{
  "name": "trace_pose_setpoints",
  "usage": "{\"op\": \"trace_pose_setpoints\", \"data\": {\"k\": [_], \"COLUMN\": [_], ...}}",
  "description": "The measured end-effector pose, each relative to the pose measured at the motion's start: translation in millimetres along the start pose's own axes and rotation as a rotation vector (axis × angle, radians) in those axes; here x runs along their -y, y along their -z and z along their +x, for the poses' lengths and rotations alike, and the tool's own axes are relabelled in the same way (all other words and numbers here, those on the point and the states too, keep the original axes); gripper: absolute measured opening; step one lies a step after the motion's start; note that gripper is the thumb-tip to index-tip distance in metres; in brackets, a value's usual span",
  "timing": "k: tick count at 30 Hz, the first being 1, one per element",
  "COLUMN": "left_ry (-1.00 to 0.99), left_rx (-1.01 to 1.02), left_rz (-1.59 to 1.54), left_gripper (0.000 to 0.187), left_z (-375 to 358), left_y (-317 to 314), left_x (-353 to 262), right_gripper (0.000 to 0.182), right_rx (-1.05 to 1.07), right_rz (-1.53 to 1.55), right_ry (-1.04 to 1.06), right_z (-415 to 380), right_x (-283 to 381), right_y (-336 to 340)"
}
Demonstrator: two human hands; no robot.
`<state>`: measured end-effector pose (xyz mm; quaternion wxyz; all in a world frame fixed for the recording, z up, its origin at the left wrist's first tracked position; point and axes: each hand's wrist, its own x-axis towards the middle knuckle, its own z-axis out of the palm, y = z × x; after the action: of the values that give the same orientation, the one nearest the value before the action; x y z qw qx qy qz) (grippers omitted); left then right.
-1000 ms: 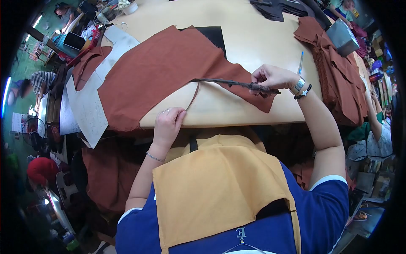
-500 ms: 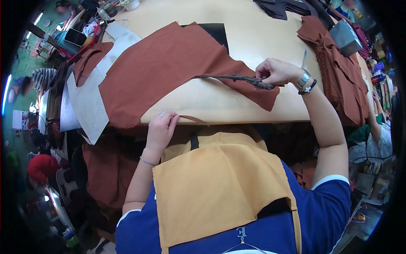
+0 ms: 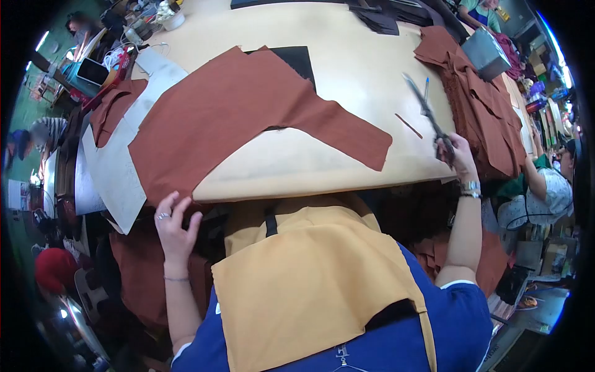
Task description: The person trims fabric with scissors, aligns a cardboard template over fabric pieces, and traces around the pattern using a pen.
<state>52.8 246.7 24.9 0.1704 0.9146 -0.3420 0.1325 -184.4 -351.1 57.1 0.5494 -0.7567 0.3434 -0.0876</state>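
Observation:
My right hand [image 3: 457,155] is wrapped round the handles of a pair of scissors [image 3: 427,110], whose blades point away over the right side of the table [image 3: 273,167]. At the table's front edge, my left hand [image 3: 176,226] has its fingers spread and holds nothing. Its fingertips are right by the lower corner of a large rust-brown cloth piece [image 3: 217,118], which lies flat with a strip reaching right. A thin brown scrap [image 3: 408,125] lies left of the scissors. Behind the blades is a blue-capped pen [image 3: 427,87].
A pale pattern sheet [image 3: 118,164] lies at left, partly under the cloth. Folded rust-brown cloth [image 3: 480,105] is stacked at right, with a grey metal box [image 3: 486,53] on it. Dark cloth [image 3: 378,22] lies at the far edge. People work on both sides.
The scissors have swung from over the cloth to the right, blades now pointing away. My left hand has let go of a thin brown strip and moved left. A scrap now lies on the table.

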Motion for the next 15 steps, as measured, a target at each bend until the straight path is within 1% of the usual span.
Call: {"op": "trace_pose_setpoints", "data": {"k": [1,2,3,4,5,6,8,9,11,12,13,15], "left_ry": [0.003,0.038,0.072,0.119,0.151,0.183,0.351,0.432,0.513,0.546,0.538,0.522], "left_rx": [-0.049,-0.078,-0.119,-0.105,-0.102,-0.100,-0.075,-0.060,-0.017,0.009,0.022,0.048], "left_rz": [0.029,-0.019,-0.034,-0.053,0.011,0.076,0.215,0.284,0.229,0.203,0.216,0.250], "left_gripper": [0.037,0.036,0.034,0.035,0.042,0.050,0.066,0.074,0.085,0.091,0.091,0.092], "left_z": [11,24,40,56,74,91,122,132,149,157,164,176], "left_y": [0,-2,-6,-10,-15,-19,-27,-30,-33,-35,-38,-41], "left_x": [10,22,34,53,71,87,112,123,145,153,159,168], "right_gripper": [0.022,0.021,0.026,0.027,0.030,0.031,0.034,0.035,0.042,0.045,0.048,0.051], "right_rx": [-0.087,-0.186,-0.280,-0.366,-0.455,-0.432,-0.386,-0.298,-0.282,-0.315,-0.348,-0.177], "right_rz": [-0.020,-0.151,-0.364,-0.620,-0.874,-0.883,-0.903,-0.974,-1.212,-1.147,-1.079,-0.820], "right_ry": [0.028,-0.056,-0.022,0.049,0.120,0.086,0.020,-0.087,-0.119,-0.029,0.056,0.308], "right_z": [7,1,7,4,1,0,5,3,-9,-7,-1,24], "right_x": [-34,-34,-58,-64,-69,-77,-84,-69,-8,12,27,39], "right_y": [23,32,49,55,59,63,71,67,29,9,-10,-54]}}
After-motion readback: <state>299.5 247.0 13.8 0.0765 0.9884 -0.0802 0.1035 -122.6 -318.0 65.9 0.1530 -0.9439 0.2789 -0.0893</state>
